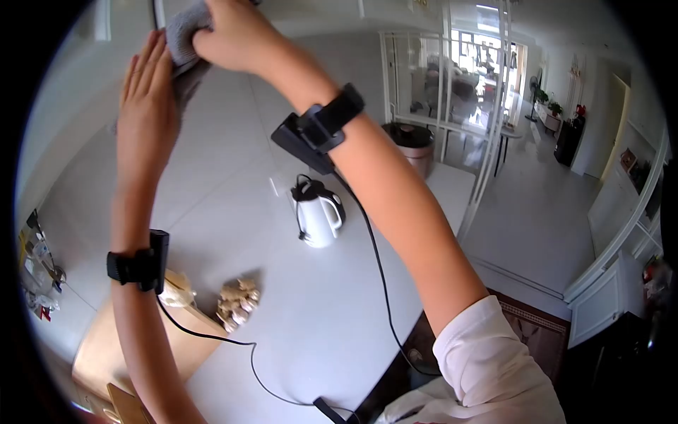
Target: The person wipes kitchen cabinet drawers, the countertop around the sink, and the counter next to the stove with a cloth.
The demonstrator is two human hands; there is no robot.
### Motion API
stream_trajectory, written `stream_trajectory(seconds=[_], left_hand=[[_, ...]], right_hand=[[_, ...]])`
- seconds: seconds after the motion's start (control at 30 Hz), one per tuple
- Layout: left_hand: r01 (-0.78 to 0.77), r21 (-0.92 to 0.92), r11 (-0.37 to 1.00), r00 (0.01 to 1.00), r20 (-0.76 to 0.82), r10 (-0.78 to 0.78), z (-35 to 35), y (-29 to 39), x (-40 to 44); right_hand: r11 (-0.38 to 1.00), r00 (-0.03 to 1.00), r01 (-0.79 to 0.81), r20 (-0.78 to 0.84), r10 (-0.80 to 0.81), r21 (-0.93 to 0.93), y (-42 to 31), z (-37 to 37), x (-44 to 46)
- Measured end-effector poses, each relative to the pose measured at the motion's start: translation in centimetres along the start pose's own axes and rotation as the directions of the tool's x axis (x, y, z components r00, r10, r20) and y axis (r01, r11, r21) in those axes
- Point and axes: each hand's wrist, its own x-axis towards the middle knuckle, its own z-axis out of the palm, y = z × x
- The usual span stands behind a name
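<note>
Both my arms reach up to the top left of the head view, by a pale cabinet surface. My right hand (236,35) is closed around a bunched grey cloth (185,35), partly hidden by the fingers. Close beside it, my left hand (148,99) is raised with its fingers stretched out and nearly straight. Part of the cloth hangs behind the left hand's edge; whether that palm presses on it I cannot tell. Each wrist wears a black strap with a small box and a cable.
Below my arms, a white kettle (316,215) with a black lid stands on the pale counter (318,297). Ginger and garlic (238,302) lie near a wooden board or box (159,346). A pinkish cooker (413,147) stands farther right, before a glass partition (441,78).
</note>
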Motion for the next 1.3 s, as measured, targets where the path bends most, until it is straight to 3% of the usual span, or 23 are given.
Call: stream_trajectory(seconds=[0.07, 0.1, 0.17, 0.2, 0.27, 0.37, 0.4, 0.43, 0.47, 0.5, 0.53, 0.57, 0.63, 0.67, 0.7, 0.73, 0.77, 0.87, 0.97, 1.07, 1.17, 1.23, 1.3], left_hand=[[0.081, -0.145, 0.986, 0.997, 0.017, -0.079, -0.1, -0.6, -2.2], [0.163, -0.213, 0.963, 0.98, 0.146, -0.133, -0.7, 2.6, -2.1], [0.376, -0.321, 0.869, 0.886, 0.401, -0.235, -1.1, 4.2, -6.0], [0.417, -0.289, 0.862, 0.825, 0.518, -0.226, -2.4, 6.5, -8.7], [0.497, -0.268, 0.825, 0.724, 0.652, -0.225, -5.7, 9.5, -12.3], [0.842, -0.211, 0.497, 0.378, 0.888, -0.262, -11.1, 16.1, -17.7], [0.831, -0.293, 0.473, 0.426, 0.882, -0.202, -12.7, 19.3, -18.7], [0.816, -0.372, 0.443, 0.474, 0.869, -0.143, -14.1, 22.4, -19.7], [0.908, -0.261, 0.329, 0.324, 0.933, -0.155, -15.9, 25.9, -20.2], [0.97, -0.137, 0.201, 0.169, 0.974, -0.15, -17.0, 29.5, -19.5], [0.995, -0.035, 0.098, 0.045, 0.994, -0.102, -18.2, 32.8, -16.7], [0.996, 0.089, 0.0, -0.089, 0.995, -0.042, -19.7, 36.2, -14.2], [0.965, 0.259, 0.038, -0.262, 0.953, 0.155, -20.5, 41.3, -12.9], [0.983, 0.171, 0.067, -0.18, 0.967, 0.18, -21.1, 44.0, -12.7], [0.992, 0.086, 0.092, -0.104, 0.971, 0.214, -21.8, 46.5, -12.6], [0.991, 0.066, 0.118, -0.094, 0.964, 0.247, -21.7, 48.5, -13.3], [0.99, 0.053, 0.127, -0.088, 0.954, 0.286, -21.9, 50.8, -14.3], [0.992, 0.124, 0.014, -0.121, 0.93, 0.347, -22.7, 55.4, -16.6], [0.985, 0.126, 0.119, -0.167, 0.873, 0.458, -23.9, 60.5, -20.9], [0.988, 0.156, 0.016, -0.138, 0.813, 0.565, -23.9, 64.4, -21.8], [0.987, 0.144, 0.071, -0.16, 0.862, 0.482, -24.8, 68.8, -24.9], [0.974, 0.171, 0.149, -0.213, 0.915, 0.342, -26.1, 71.9, -28.7], [0.958, 0.154, 0.243, -0.198, 0.966, 0.168, -26.5, 73.3, -31.2]], right_hand=[[0.986, 0.986, 0.087, -0.131, -0.105, -0.142, -1.2, 1.8, -2.3], [0.985, 0.993, 0.085, -0.071, -0.096, -0.15, -1.2, -0.7, -4.4], [0.985, 0.996, -0.078, 0.031, 0.084, -0.152, -4.1, -1.3, -7.8], [0.961, 0.906, -0.276, 0.33, 0.266, -0.017, -5.3, -2.2, -10.2], [0.912, 0.719, -0.409, 0.611, 0.331, -0.012, -6.0, -2.2, -14.7], [0.917, 0.523, -0.385, 0.842, 0.13, 0.098, -10.3, -5.9, -22.2], [0.938, 0.441, -0.33, 0.896, 0.056, 0.104, -12.0, -8.1, -24.2], [0.976, 0.522, -0.15, 0.851, -0.056, 0.156, -13.3, -9.7, -27.4], [0.977, 0.78, 0.026, 0.606, -0.152, 0.211, -14.4, -11.3, -31.3], [0.956, 0.502, -0.089, 0.842, -0.198, 0.278, -15.0, -14.2, -31.9], [0.921, 0.348, -0.248, 0.915, -0.206, 0.302, -15.4, -17.1, -32.8], [0.81, 0.346, -0.431, 0.902, -0.258, 0.397, -15.1, -19.6, -35.5], [0.562, 0.164, -0.776, 0.952, -0.26, 0.287, -15.1, -25.5, -39.0], [0.406, 0.257, -0.841, 0.924, -0.283, 0.359, -15.3, -27.6, -42.0], [0.358, 0.095, -0.907, 0.935, -0.341, 0.222, -14.9, -30.4, -42.6], [0.33, 0.146, -0.913, 0.947, -0.287, 0.241, -15.2, -31.8, -45.6], [0.302, -0.001, -0.949, 0.955, -0.295, 0.092, -15.1, -33.3, -47.2], [0.446, -0.286, -0.889, 0.887, -0.362, -0.105, -15.1, -35.9, -56.3], [0.343, -0.352, -0.909, 0.876, -0.33, -0.235, -17.6, -39.0, -64.8], [0.433, -0.482, -0.853, 0.759, -0.438, -0.292, -20.1, -41.8, -70.0], [0.606, -0.449, -0.724, 0.892, -0.052, -0.329, -22.9, -44.7, -74.3], [0.499, -0.213, -0.808, 0.945, 0.25, -0.314, -23.7, -44.6, -77.4], [0.444, -0.133, -0.791, 0.828, 0.545, -0.42, -23.9, -42.7, -78.3]])
